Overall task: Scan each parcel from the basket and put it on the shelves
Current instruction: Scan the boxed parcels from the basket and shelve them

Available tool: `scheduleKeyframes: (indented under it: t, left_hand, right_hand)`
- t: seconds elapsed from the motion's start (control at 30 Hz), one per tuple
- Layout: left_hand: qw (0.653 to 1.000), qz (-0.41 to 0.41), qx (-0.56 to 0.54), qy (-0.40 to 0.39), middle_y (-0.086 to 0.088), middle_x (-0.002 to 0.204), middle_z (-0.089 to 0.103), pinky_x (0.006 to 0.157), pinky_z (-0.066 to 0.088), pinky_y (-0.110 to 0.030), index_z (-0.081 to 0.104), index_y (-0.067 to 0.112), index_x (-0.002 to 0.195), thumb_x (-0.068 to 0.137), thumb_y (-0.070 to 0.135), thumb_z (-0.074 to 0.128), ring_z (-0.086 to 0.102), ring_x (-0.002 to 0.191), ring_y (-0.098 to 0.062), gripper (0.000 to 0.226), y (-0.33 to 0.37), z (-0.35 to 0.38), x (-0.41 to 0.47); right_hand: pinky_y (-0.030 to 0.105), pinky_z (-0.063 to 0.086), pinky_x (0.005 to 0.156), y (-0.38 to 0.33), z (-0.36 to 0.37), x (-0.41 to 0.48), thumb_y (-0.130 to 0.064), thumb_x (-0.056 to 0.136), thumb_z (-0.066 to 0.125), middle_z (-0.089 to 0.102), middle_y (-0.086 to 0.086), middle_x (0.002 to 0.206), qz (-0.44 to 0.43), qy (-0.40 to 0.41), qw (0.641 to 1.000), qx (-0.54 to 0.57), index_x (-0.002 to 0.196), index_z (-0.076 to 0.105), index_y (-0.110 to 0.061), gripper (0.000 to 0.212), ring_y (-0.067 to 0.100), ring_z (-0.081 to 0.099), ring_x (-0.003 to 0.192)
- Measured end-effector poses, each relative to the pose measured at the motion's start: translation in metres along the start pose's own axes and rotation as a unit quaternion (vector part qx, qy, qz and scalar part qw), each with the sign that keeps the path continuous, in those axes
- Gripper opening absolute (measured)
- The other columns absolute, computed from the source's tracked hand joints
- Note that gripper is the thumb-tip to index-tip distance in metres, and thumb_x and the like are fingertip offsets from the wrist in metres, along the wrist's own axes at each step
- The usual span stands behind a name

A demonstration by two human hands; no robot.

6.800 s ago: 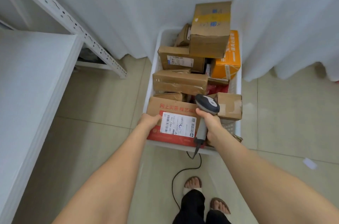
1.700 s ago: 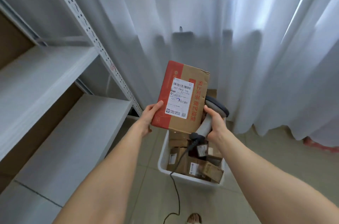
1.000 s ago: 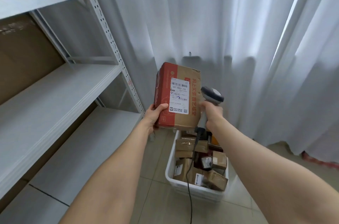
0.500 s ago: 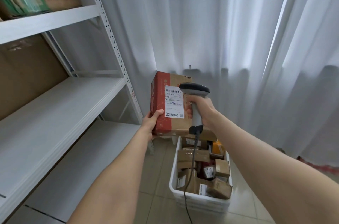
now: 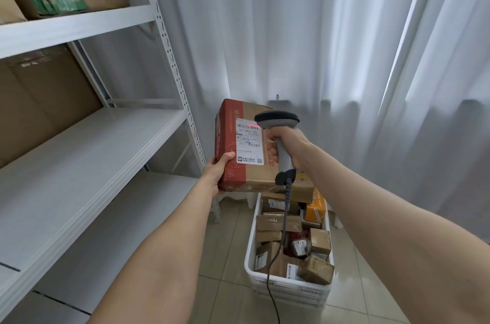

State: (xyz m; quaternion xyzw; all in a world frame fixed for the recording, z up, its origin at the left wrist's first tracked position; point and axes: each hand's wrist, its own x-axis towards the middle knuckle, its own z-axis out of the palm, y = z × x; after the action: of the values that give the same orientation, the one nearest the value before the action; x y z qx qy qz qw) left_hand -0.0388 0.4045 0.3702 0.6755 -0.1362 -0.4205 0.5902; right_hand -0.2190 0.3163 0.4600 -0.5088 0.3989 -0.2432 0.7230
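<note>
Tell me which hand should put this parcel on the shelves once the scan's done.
Left, probably. The left hand holds the parcel and is on the side of the shelves; the right hand grips the scanner.

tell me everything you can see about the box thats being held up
The box is brown cardboard with a red left side and red print, held upright in the air beside the shelves. A white label with barcodes and a QR code faces the camera; a red scan line crosses its top barcode. The left hand grips its lower left corner. The scanner in the right hand covers part of its right side.
</note>
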Motion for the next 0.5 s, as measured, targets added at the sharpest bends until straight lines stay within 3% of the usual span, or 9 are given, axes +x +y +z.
scheduleKeyframes:
  t: [0.13,0.5]
  left_hand:
    - [1.0,0.003,0.0,0.002,-0.007,0.106,0.068,0.068,0.054,-0.043,0.05,0.026,0.13,0.075,0.047,0.073,0.064,0.095,-0.03,0.063,0.005,-0.006,-0.004]
    - [1.0,0.005,-0.004,0.017,-0.008,0.11,0.066,0.064,0.053,-0.041,0.049,0.024,0.132,0.078,0.045,0.072,0.063,0.095,-0.031,0.062,0.01,-0.024,-0.012]
  right_hand:
    - [0.021,0.045,0.041,-0.003,0.005,-0.004,-0.007,0.087,0.054,0.056,0.005,0.052,0.002,-0.012,1.0,-0.01,0.094,0.056,-0.003,0.008,0.014,0.05,0.04]
    - [0.024,0.042,0.046,-0.014,0.02,-0.017,-0.006,0.089,0.049,0.048,0.009,0.063,0.0,-0.044,0.998,-0.037,0.093,0.051,-0.005,0.005,0.017,0.044,0.05]
